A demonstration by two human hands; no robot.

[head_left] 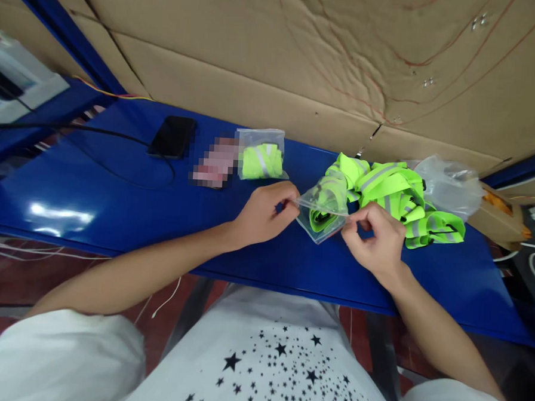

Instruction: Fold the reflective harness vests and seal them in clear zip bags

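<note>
A clear zip bag (pixel 318 232) is stretched between my two hands over the table, with a rolled neon yellow reflective strap (pixel 324 218) inside or behind its film. My left hand (pixel 269 211) pinches one end of the bag's top edge. At the other end, my right hand (pixel 375 236) pinches the same edge between thumb and finger. Just beyond the bag lies a loose heap of neon yellow straps (pixel 387 186) with grey reflective stripes and black fittings. To the left, another clear bag (pixel 262 138) holds a folded yellow strap (pixel 263 162).
The blue table (pixel 128 199) backs onto a cardboard panel (pixel 256 68). A black phone (pixel 172 137) and a blurred-out pinkish item (pixel 215 162) lie left. A black cable (pixel 96 130) crosses the left side. Clear plastic bags (pixel 450 186) and a cardboard box (pixel 502 219) stand right.
</note>
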